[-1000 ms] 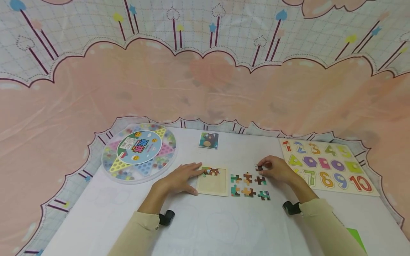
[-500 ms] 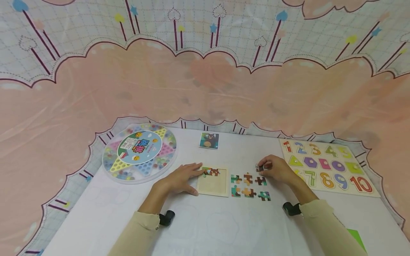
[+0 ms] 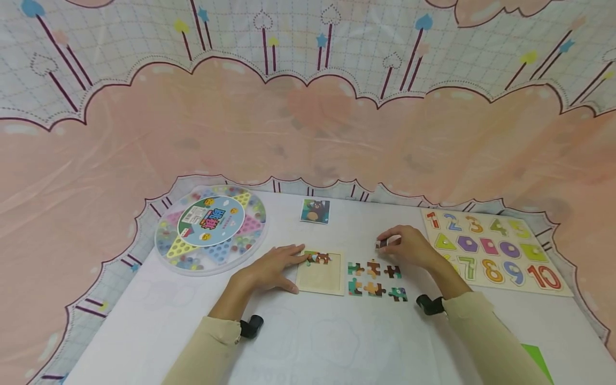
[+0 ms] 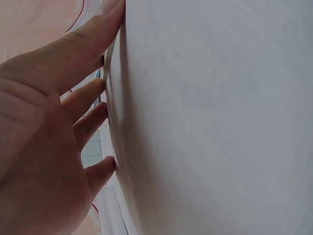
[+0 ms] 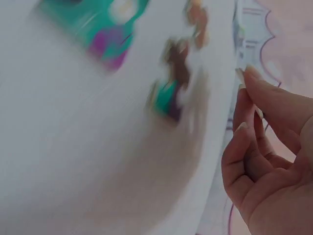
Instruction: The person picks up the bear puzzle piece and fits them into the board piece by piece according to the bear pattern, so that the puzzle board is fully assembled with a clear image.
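Observation:
My left hand [image 3: 271,269] lies with spread fingers at the left side of a shallow wooden puzzle tray [image 3: 320,283], its index fingertip over the upper left corner. Along the tray's top edge sit joined jigsaw pieces [image 3: 321,258] in brown and green. My right hand [image 3: 409,248] pinches a dark jigsaw piece [image 3: 382,243] between thumb and fingers, raised above the table. Below it, several loose pieces [image 3: 374,289] lie in two rows right of the tray. In the right wrist view the thumb and fingertips [image 5: 252,73] meet, and the loose pieces are blurred.
A small bear picture card [image 3: 315,212] lies behind the tray. At the back left is a round Chinese checkers board [image 3: 210,231] with marbles. A number and shape board [image 3: 495,251] lies on the right, and a green item [image 3: 536,358] is partly behind the right sleeve.
My right hand has lifted the dark jigsaw piece from above the loose rows and moved it up and left. The left hand has stayed at the tray.

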A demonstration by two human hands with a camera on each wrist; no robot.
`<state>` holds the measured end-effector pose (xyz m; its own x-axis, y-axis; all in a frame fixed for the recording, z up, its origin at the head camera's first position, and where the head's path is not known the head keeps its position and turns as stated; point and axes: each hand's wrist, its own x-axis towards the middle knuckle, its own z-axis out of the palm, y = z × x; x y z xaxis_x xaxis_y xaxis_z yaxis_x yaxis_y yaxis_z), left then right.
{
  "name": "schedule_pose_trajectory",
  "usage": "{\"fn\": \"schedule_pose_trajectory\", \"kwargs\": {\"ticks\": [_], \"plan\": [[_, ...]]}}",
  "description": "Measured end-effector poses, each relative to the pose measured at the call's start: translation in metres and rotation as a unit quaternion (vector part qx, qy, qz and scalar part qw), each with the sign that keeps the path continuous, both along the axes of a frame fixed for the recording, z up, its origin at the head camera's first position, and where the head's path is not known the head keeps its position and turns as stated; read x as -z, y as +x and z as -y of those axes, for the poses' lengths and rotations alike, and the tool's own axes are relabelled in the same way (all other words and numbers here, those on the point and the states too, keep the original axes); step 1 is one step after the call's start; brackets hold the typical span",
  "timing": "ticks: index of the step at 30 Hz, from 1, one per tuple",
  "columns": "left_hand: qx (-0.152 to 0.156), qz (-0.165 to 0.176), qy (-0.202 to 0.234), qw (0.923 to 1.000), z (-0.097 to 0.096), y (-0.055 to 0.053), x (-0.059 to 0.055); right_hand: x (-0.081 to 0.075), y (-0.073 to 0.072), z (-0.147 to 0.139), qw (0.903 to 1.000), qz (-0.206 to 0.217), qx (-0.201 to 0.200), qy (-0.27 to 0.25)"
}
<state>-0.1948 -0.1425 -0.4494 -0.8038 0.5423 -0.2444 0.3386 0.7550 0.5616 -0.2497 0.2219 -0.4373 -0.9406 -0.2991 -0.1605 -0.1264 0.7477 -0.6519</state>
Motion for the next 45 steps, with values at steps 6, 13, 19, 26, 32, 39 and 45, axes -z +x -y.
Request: {"fn": "schedule_pose_trajectory", "kwargs": {"ticks": [6, 13, 19, 26, 32, 39, 45], "plan": [[0.007, -0.010, -0.006, 0.9999, 0.000, 0.000, -0.002, -0.004, 0.000, 0.022, 0.9992, -0.024, -0.017, -0.025], [0.003, -0.003, -0.006, 1.0000, 0.000, 0.000, -0.003, -0.007, 0.005, 0.046, 0.9988, -0.003, -0.018, -0.046], [-0.001, -0.003, -0.010, 1.0000, 0.000, 0.000, 0.000, -0.005, 0.008, 0.064, 0.9978, 0.013, -0.018, -0.062], [-0.006, 0.002, -0.009, 0.9999, -0.001, -0.001, -0.002, 0.002, 0.011, 0.079, 0.9967, 0.018, -0.041, -0.068], [-0.006, 0.003, -0.008, 0.9999, -0.001, -0.002, -0.002, 0.008, 0.012, 0.090, 0.9967, -0.004, -0.062, -0.052], [-0.005, 0.003, -0.005, 1.0000, -0.001, -0.002, -0.002, 0.014, 0.014, 0.098, 0.9973, -0.023, -0.064, -0.028], [-0.001, 0.000, -0.005, 1.0000, 0.000, -0.002, -0.002, 0.015, 0.015, 0.102, 0.9981, -0.027, -0.054, -0.014]]}}
